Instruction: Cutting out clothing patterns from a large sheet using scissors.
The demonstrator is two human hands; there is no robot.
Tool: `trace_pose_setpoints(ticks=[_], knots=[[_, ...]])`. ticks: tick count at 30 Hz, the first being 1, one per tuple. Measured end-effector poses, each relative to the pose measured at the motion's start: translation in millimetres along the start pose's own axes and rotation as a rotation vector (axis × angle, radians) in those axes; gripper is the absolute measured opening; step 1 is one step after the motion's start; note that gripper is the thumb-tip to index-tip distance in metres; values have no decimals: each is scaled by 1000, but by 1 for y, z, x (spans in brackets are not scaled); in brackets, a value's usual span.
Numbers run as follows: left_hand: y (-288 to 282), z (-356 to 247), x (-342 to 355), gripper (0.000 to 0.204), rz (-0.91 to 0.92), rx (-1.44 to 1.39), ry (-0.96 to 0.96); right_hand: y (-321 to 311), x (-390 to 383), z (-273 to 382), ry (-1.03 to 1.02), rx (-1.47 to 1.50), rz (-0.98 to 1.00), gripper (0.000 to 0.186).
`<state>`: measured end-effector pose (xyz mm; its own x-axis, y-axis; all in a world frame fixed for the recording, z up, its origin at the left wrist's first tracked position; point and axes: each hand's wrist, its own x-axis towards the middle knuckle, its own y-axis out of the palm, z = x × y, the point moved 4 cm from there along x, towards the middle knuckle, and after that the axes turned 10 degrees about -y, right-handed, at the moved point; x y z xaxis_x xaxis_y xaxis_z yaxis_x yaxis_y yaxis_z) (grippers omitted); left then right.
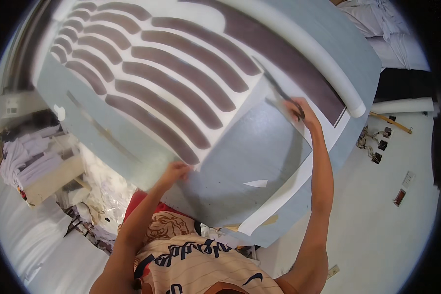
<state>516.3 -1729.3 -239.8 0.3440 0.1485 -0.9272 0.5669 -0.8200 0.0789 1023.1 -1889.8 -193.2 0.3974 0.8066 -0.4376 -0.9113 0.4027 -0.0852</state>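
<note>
A large white sheet (220, 105) with rows of curved dark brown shapes spreads over the blue-grey tabletop (240, 152). At its near corner my left hand (175, 174) pinches the edge between closed fingers. My right hand (300, 111) grips the handles of dark scissors (278, 87) at the sheet's right side. Their blades are apart and point up and left, at the edge beside the last brown shape. Past the scissors lies a wider sheet part with a big dark brown area (279, 54). Below my right hand a narrow white strip (279, 197) runs toward the table's near edge.
A white roll (335, 83) lies along the far right of the table. A small white scrap (256, 183) rests on the tabletop, and a thin long strip (103, 128) lies at left. White bundles (29, 157) fill the left; black plugs with wires (377, 147) are at right.
</note>
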Motion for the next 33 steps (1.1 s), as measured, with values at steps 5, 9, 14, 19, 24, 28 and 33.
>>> trace_pose_setpoints(ticks=[5,9,14,19,24,28,33], knots=[[-2,-4,-4,21,-12,41,-41,8,30,10,4,65,8,44],[-3,-1,0,21,17,38,-13,6,53,20,-1,33,-7,45],[-3,-3,-3,32,-28,97,-75,8,89,33,77,-121,98,61],[1,-52,-34,37,-130,506,53,7,119,59,-21,-268,121,45],[50,-158,-68,45,-625,992,847,12,137,71,-46,-278,157,47],[91,-221,-42,43,-663,861,946,18,146,79,-9,-151,147,45],[100,-215,-35,32,-669,810,941,24,160,93,-54,-250,210,43]])
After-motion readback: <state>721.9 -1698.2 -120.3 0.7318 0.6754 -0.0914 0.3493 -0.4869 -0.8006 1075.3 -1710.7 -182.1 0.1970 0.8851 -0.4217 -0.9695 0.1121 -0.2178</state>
